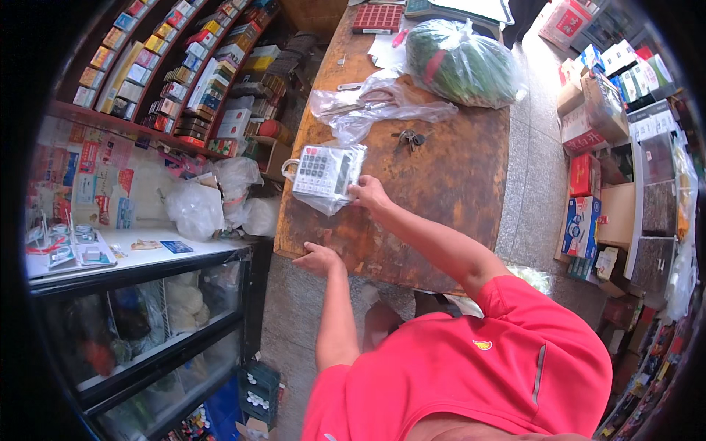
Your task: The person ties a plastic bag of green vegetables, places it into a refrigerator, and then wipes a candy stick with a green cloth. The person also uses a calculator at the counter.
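A desktop calculator (322, 172) wrapped in clear plastic lies on the worn wooden table (441, 220), near its left edge. My right hand (370, 194) grips the calculator's right side by the fingers, partly over the plastic. Lower down, my left hand (321, 259) is at the table's near left corner, holding nothing, with thumb and fingers apart. A white ring-shaped handle or loop (289, 168) shows beside the calculator's left side. Further up the table is a bunch of keys (409, 139). Beyond them, scissors (353, 107) lie partly covered by a crumpled clear plastic bag (397, 110).
A large clear bag of green vegetables (463, 63) sits at the table's far right, near a red gridded tray (378, 19). Left stand a glass-fronted cooler (160, 325) and shelves of small packs (165, 66). Stacked cartons (590, 116) line the right side.
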`<state>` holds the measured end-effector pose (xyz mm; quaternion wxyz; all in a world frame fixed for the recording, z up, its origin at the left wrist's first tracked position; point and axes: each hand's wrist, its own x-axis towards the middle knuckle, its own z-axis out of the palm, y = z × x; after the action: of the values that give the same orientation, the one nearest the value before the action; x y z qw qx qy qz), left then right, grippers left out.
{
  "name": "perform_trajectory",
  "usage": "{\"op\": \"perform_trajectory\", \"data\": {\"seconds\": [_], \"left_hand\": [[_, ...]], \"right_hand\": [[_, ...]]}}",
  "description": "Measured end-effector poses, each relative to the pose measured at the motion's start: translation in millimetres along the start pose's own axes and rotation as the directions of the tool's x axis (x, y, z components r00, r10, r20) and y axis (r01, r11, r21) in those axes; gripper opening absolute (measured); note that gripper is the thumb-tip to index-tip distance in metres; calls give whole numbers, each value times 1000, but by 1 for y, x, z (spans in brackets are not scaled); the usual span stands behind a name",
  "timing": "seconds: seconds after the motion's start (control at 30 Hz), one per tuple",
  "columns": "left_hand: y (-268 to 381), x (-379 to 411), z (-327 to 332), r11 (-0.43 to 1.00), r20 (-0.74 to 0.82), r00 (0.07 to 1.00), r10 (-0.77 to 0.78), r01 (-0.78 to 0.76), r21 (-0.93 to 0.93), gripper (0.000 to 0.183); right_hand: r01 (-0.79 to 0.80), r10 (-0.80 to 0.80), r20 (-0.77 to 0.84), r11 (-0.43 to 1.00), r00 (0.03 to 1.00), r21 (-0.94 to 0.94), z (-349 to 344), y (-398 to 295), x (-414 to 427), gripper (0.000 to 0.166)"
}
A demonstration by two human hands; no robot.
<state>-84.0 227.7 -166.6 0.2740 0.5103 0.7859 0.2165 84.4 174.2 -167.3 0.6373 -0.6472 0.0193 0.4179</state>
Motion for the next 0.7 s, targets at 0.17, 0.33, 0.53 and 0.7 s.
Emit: {"op": "perform_trajectory", "data": {"seconds": [0.17,0.33,0.53,0.7], "left_hand": [[-19,20,24,997,-93,996,-3,10,81,70],[-4,12,14,997,-74,997,-29,34,65,71],[17,2,7,997,-46,999,-26,29,67,71],[6,12,14,983,-94,995,-12,29,183,69]], "right_hand": [[105,-119,14,814,993,-571,-16,-50,2,27],[360,-654,63,330,754,-873,-67,-113,53,20],[278,-605,240,-31,760,-960,-102,-162,130,24],[340,-599,442,-283,668,-897,-107,-158,149,21]]}}
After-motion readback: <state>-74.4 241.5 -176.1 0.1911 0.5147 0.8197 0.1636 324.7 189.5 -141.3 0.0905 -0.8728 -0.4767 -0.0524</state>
